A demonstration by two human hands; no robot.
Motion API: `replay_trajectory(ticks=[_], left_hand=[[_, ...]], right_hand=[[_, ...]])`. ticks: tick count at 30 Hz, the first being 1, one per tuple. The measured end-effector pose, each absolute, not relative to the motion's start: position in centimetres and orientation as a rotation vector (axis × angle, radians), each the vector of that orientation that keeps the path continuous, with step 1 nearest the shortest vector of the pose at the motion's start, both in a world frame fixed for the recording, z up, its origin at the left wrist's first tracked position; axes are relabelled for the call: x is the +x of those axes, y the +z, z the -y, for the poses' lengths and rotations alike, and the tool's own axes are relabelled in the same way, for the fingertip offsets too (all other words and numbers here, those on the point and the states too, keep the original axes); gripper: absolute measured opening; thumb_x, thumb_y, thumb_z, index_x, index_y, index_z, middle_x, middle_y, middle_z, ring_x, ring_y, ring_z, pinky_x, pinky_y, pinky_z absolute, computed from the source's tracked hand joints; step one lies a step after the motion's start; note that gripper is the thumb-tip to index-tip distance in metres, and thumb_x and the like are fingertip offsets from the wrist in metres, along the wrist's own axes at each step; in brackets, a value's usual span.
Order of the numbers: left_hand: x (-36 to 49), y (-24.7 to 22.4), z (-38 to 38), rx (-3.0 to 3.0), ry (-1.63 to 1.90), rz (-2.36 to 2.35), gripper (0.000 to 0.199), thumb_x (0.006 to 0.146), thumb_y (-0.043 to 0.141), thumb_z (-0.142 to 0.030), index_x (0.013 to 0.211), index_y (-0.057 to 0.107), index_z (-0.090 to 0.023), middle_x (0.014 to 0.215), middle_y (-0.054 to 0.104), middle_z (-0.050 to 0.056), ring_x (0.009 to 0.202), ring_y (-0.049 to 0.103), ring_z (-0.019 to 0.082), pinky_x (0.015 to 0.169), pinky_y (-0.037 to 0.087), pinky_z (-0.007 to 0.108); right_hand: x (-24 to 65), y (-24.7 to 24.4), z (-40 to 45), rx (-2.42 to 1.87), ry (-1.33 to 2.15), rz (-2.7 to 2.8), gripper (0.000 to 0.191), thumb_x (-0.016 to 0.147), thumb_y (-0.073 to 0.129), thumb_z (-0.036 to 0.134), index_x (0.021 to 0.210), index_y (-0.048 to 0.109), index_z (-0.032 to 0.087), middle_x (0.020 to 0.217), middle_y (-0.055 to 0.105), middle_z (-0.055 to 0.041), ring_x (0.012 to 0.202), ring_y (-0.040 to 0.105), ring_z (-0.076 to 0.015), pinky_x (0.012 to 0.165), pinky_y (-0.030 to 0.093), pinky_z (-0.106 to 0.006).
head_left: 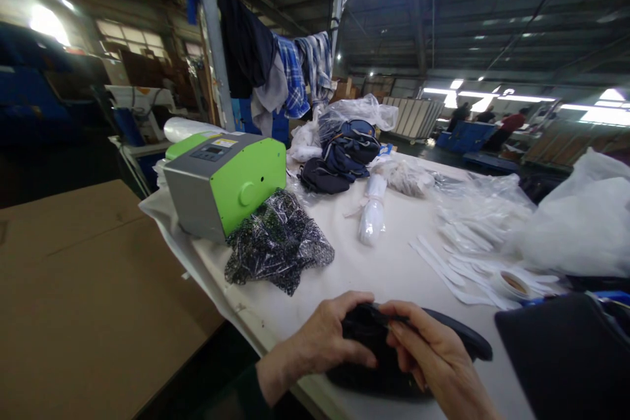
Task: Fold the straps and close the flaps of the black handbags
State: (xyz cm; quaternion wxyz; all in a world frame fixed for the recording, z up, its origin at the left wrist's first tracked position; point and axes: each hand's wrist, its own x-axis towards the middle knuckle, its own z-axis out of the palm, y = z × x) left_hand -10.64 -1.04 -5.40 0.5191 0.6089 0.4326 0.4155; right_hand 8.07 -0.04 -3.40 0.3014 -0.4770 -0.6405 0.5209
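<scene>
A black item that looks like a small soft bag (374,377) lies at the near edge of the table, its underside in dark shadow. My left hand (327,338) grips its left side, thumb below and fingers over the top edge. With thumb and fingertips pressed together, my right hand (428,348) pinches a thin dark part at the top of the same bag. Behind the right wrist a curved black piece (465,335) sticks out; whether it belongs to the bag is unclear.
Left on the white table (339,262) stands a green and grey machine (231,177), with crumpled black netted plastic (280,239) before it. Dark backpacks (352,147) lie behind. To the right are white strips (453,275), a tape roll (510,285), plastic bags (581,223) and a black flat piece (561,354).
</scene>
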Motion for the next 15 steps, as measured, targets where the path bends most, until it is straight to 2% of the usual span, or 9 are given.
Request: replay_trajectory(ticks=[3, 6, 8, 11, 15], left_hand=[[-9.5, -5.8, 1.2, 1.480, 1.102, -0.938, 0.063, 0.054, 0.078, -0.013, 0.114, 0.059, -0.023, 0.110, 0.066, 0.002, 0.103, 0.057, 0.022, 0.095, 0.041, 0.030], [-8.8, -5.6, 1.5, 1.452, 1.164, -0.988, 0.053, 0.057, 0.073, -0.009, 0.108, 0.062, -0.019, 0.098, 0.069, 0.001, 0.093, 0.060, 0.020, 0.087, 0.044, 0.027], [-8.5, -5.5, 1.7, 1.445, 1.145, -1.125, 0.058, 0.055, 0.072, -0.009, 0.111, 0.057, -0.012, 0.096, 0.068, 0.005, 0.089, 0.060, 0.023, 0.083, 0.045, 0.031], [-7.9, -5.5, 1.7, 1.440, 1.118, -1.257, 0.070, 0.055, 0.069, -0.010, 0.121, 0.046, -0.004, 0.105, 0.066, 0.013, 0.095, 0.059, 0.027, 0.087, 0.044, 0.036], [-7.5, -6.3, 1.7, 1.329, 1.206, -1.190, 0.076, 0.053, 0.068, -0.015, 0.124, 0.041, -0.010, 0.121, 0.061, 0.013, 0.108, 0.057, 0.027, 0.098, 0.040, 0.037]], right_hand=[[7.5, -2.7, 0.1, -1.194, 1.419, 1.786, 0.039, 0.081, 0.046, 0.046, 0.104, 0.056, 0.016, 0.053, 0.047, 0.0039, 0.038, 0.034, -0.0044, 0.034, 0.023, -0.015], [6.8, -2.0, 0.0, -1.147, 1.357, 1.878, 0.037, 0.083, 0.044, 0.043, 0.101, 0.059, 0.015, 0.051, 0.046, 0.0037, 0.037, 0.033, -0.0044, 0.033, 0.022, -0.015], [6.7, -1.8, -0.1, -1.161, 1.328, 1.898, 0.036, 0.083, 0.044, 0.042, 0.102, 0.059, 0.016, 0.053, 0.048, 0.0032, 0.038, 0.035, -0.0045, 0.033, 0.024, -0.015], [6.9, -2.0, -0.2, -1.226, 1.373, 1.850, 0.037, 0.083, 0.044, 0.044, 0.106, 0.058, 0.018, 0.053, 0.048, 0.0041, 0.039, 0.036, -0.0050, 0.035, 0.028, -0.016], [7.0, -3.3, 0.8, -1.202, 1.306, 1.797, 0.036, 0.085, 0.044, 0.044, 0.108, 0.057, 0.020, 0.061, 0.053, 0.0016, 0.045, 0.045, -0.0075, 0.040, 0.037, -0.018]])
